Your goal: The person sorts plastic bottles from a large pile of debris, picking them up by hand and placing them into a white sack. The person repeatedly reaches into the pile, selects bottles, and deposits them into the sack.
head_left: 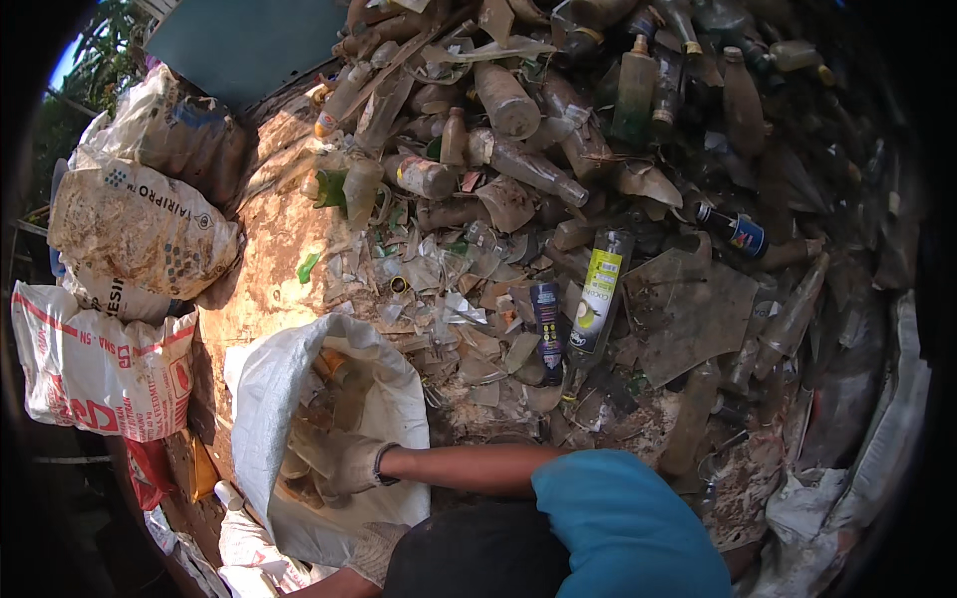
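Note:
A white woven sack (251, 399) stands with its mouth open, and brownish glass pieces and bottles (344, 384) lie inside it. My right hand (357, 464), in a pale work glove, reaches into the sack from the right; its fingers blend with the dusty glass, so I cannot make out whether they hold a piece. At the sack's near rim, my gloved left hand (377, 550) is closed on the edge, partly covered by my dark-clothed leg. Broken clear glass (464, 309) is spread just right of the sack.
A tall heap of dusty bottles (508, 100) rises at the back and right. A green-labelled bottle (598, 294), a dark blue tube (546, 329) and a flat glass sheet (688, 309) lie nearer. Filled sacks (145, 224) line the left, with a red-and-white one (105, 364) in front.

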The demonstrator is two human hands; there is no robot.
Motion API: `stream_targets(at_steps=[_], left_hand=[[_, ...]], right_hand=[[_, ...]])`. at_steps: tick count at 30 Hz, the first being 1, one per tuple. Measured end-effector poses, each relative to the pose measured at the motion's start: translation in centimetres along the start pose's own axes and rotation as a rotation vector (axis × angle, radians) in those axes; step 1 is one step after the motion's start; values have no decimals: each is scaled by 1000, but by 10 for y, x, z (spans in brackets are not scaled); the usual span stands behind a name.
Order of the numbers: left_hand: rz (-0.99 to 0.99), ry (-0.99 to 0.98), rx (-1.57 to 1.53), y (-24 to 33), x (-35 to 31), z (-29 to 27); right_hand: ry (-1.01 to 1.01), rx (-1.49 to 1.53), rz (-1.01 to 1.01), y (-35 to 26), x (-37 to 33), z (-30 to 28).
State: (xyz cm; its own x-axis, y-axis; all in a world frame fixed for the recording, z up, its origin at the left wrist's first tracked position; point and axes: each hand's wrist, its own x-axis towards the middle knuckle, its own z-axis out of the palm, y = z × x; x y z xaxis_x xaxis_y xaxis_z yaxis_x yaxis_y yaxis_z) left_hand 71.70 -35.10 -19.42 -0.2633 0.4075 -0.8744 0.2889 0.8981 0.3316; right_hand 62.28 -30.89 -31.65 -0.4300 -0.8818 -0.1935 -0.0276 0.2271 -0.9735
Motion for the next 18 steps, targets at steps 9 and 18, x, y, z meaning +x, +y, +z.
stream_targets(at_steps=[9,18], left_hand=[[-68,110,432,48,3,-107],[83,433,119,107,181,-186]], right_hand=[[471,100,-255,42,-41,-21],[2190,292,493,119,-303,-46]])
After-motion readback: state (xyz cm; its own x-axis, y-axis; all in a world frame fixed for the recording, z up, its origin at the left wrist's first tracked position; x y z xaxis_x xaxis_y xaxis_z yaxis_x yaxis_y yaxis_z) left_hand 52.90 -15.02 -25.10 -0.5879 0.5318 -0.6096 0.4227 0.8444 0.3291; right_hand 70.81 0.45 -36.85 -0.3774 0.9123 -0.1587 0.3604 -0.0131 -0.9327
